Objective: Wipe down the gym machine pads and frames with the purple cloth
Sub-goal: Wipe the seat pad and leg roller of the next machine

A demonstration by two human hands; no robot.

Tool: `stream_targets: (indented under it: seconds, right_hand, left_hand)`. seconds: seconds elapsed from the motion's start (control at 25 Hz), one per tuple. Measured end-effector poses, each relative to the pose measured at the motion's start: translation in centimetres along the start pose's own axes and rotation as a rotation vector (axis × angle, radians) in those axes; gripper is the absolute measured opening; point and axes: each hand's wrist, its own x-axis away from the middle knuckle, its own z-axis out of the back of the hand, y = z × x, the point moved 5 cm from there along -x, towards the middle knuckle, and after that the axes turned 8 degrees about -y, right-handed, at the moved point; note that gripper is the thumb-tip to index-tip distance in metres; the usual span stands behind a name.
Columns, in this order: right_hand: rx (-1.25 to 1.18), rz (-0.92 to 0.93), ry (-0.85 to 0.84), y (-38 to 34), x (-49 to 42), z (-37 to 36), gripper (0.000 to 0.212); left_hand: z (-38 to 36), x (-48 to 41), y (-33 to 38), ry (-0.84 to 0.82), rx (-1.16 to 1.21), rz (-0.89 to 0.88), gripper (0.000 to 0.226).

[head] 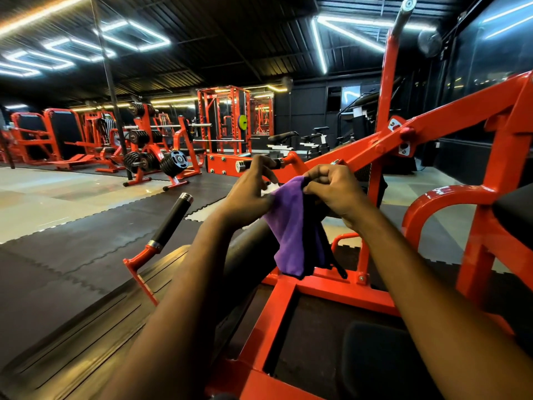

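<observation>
The purple cloth [290,226] hangs in the air between my hands, above the red frame [326,290] of the gym machine. My right hand [334,192] pinches its upper edge with curled fingers. My left hand [251,192] grips the cloth's left side; its index finger points up. A black pad [383,359] lies low in front of me, inside the frame. Another black pad [516,209] sits at the right edge. A red lever arm [450,114] slants up to the right behind my hands.
A black rubber handle [170,220] on a red bracket sticks up at left over a black ribbed footplate [86,327]. Dark floor mats stretch beyond. Weight-plate racks [153,145] and a red power rack [227,119] stand at the back.
</observation>
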Motion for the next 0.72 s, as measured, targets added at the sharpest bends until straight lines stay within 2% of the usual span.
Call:
stream_targets:
  seconds: [0.08,0.12,0.2,0.24,0.32,0.4,0.48,0.6,0.64,0.68,0.72]
  right_hand:
    - [-0.069,0.039,-0.035,-0.9,0.3,0.2,0.025]
    - [-0.093,0.046,-0.039,-1.1,0.4,0.6,0.025]
    - [-0.062,-0.029,-0.021,-0.3,0.2,1.1,0.020]
    - [-0.015,-0.103,-0.015,0.6,0.1,1.2,0.016]
    - [0.067,-0.231,-0.020,2.6,-0.2,1.2,0.012]
    - [0.087,-0.282,0.020,3.5,-1.3,1.2,0.013]
    - [0.141,-0.285,0.115,3.5,-4.5,1.8,0.011]
    - [0.353,-0.245,0.237,3.5,-11.1,1.2,0.010]
    - [0.460,-0.205,0.228,4.1,-12.9,0.1,0.015]
    - [0.585,-0.159,0.154,5.4,-14.1,-1.7,0.026]
    - [0.724,-0.126,-0.007,7.3,-14.2,-4.3,0.041]
  left_hand:
    - [0.0,1.0,-2.5,-0.112,-0.182,0.095,0.064]
    - [0.0,1.4,-3.6,-0.161,-0.196,0.117,0.054]
    - [0.4,2.0,-4.2,-0.168,-0.090,0.121,0.027]
    - [0.6,2.0,-4.1,-0.163,-0.009,0.132,0.022]
    - [0.9,1.5,-3.7,-0.195,0.058,0.147,0.028]
    - [0.9,0.5,-3.8,-0.236,0.067,0.166,0.032]
    - [1.2,-1.1,-4.6,-0.180,0.036,0.175,0.024]
    - [1.1,-3.6,-8.2,0.053,-0.032,0.285,0.016]
    - [0.7,-4.0,-9.8,0.095,-0.063,0.369,0.020]
    - [-0.3,-4.1,-11.6,0.067,-0.098,0.467,0.033]
    - [-1.7,-3.8,-13.2,-0.038,-0.120,0.558,0.050]
